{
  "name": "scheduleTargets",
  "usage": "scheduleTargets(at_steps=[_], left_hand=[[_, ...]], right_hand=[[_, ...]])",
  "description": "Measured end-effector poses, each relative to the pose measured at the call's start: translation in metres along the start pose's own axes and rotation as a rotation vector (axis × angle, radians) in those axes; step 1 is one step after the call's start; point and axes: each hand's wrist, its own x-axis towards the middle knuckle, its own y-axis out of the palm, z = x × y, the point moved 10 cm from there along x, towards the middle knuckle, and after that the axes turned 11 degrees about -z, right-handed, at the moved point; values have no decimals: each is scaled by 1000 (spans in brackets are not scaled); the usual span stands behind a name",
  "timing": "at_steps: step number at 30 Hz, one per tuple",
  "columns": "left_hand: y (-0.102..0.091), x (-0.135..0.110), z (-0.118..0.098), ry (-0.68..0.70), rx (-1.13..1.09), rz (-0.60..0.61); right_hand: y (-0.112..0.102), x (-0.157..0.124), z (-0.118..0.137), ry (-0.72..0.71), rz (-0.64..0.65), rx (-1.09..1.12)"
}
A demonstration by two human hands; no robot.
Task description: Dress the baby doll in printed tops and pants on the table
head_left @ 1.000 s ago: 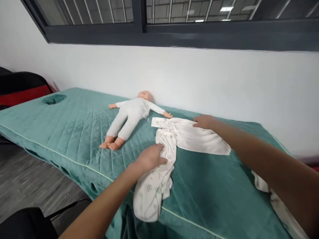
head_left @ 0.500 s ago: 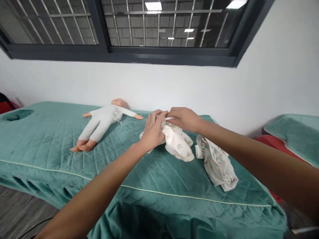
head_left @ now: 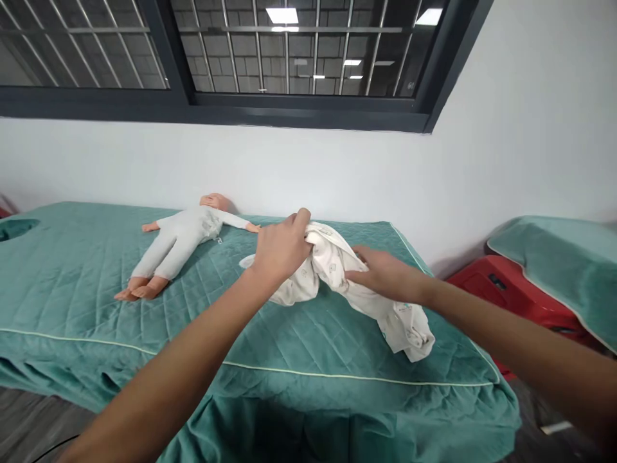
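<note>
My left hand (head_left: 284, 247) is closed on the upper edge of a white baby garment (head_left: 328, 254) with a small animal print, lifting it off the green quilted cover. Its lower folds hang in a bunch below the hand. My right hand (head_left: 383, 273) is against the garment's right side, thumb and fingers apart, fingertips partly hidden by the cloth. A second crumpled white printed garment (head_left: 409, 325) lies at the lower right, and the first one's fabric overlaps it. To the left, a baby doll (head_left: 186, 235) in a white suit lies on its back, one arm stretched toward my left hand.
The green quilted cover (head_left: 91, 270) spreads over a bed along the white wall (head_left: 520, 103), with a face hole (head_left: 17, 228) at its far left. Above is a dark-framed window (head_left: 303, 116) with bars. Right of the bed is a red case (head_left: 511, 289) under green cloth (head_left: 569, 257).
My hands have moved apart. The left has raised the garment's edge, and the right has come down along its right side. The view has shifted slightly to the right.
</note>
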Motion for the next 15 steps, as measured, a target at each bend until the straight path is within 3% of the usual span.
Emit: scheduleTargets(at_steps=[4,7,9,12,15], left_hand=[[0,-14,3,-143,-351,8],[4,-28,6,-121,-665,84],[6,-35,14,-59,-767,117],[14,-42,44,-56,-780,119],[30,-52,92,-261,-837,73]], right_hand=[[54,-2,25,102,56,517],[86,3,53,130,120,1011],[101,9,60,170,123,1217],[119,22,69,192,166,1341],[123,32,92,100,298,1259]])
